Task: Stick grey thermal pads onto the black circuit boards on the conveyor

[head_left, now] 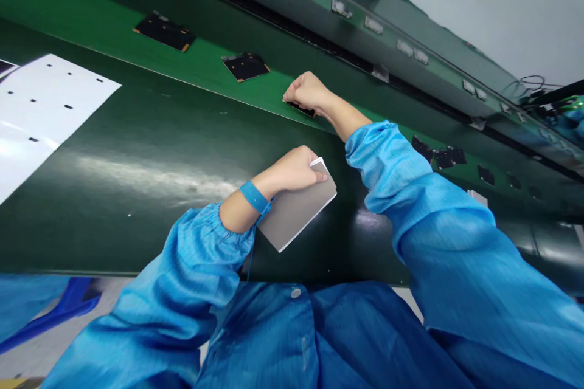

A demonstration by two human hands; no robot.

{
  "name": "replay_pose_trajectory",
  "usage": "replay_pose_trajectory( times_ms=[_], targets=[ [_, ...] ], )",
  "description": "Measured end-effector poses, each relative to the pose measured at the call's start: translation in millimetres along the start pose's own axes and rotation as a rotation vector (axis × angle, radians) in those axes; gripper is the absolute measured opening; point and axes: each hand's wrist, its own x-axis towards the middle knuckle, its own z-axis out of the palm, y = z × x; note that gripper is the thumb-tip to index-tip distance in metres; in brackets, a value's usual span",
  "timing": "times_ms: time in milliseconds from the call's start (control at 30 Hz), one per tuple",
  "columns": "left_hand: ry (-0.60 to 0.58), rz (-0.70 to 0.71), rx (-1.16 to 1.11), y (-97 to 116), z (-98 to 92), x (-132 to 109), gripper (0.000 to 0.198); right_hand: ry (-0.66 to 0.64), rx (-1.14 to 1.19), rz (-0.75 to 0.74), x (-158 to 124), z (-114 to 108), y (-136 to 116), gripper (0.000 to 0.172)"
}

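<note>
Head view: dark green worktable, conveyor belt.

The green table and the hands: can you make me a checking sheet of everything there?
Surface: dark green table, lighter green belt behind it.
Job's things: grey pad under the left hand; dark square part under the right hand.
Clutter: white sheet with small holes; more dark parts on the belt.
Hands: left grips the pad; right is closed on the part.
Cables: black wires far right.
Surroundings: grey rail with labels.
</note>
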Motion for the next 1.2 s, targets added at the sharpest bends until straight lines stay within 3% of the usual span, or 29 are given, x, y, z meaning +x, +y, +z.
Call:
replay_pose_trajectory(
  times_ms=[267,367,500,633,800,867,1067,1200],
  targets=[
    [-0.003,0.008,-0.019,-1.2,0.5,-0.2,0.023,0.043,-0.015,-0.126,1.6,-8.9,23.5,0.018],
    [0.001,-0.009,-0.018,0.8,-1.3,-1.4,0.023,0.095,-0.206,-0.187,5.6,-6.5,28.6,0.019],
    [0.041,-0.042,-0.048,2.4,-7.3,-0.8,0.024,0.208,-0.477,-0.155,6.4,-12.8,32.7,0.027],
    [0.243,-0.068,-0.121,0.2,-15.2,4.0,0.027,0.258,-0.417,-0.183,-34.0,-29.5,42.7,0.034],
    [0.427,-0.046,-0.196,-3.8,-18.0,8.0,0.029,0.035,0.081,-0.263,-126.0,-31.6,67.9,0.033],
    [0.467,-0.04,-0.18,-4.1,-16.8,7.5,0.031,0.017,0.201,-0.29,-150.1,-28.3,76.8,0.038],
    [0.495,-0.075,-0.144,-2.8,-13.7,5.8,0.034,0.12,0.251,-0.291,-164.7,-21.9,85.6,0.024],
    [0.491,-0.093,-0.127,-2.4,-13.2,5.5,0.033,0.216,0.131,-0.409,-169.1,-18.5,82.7,0.012]
  ],
)
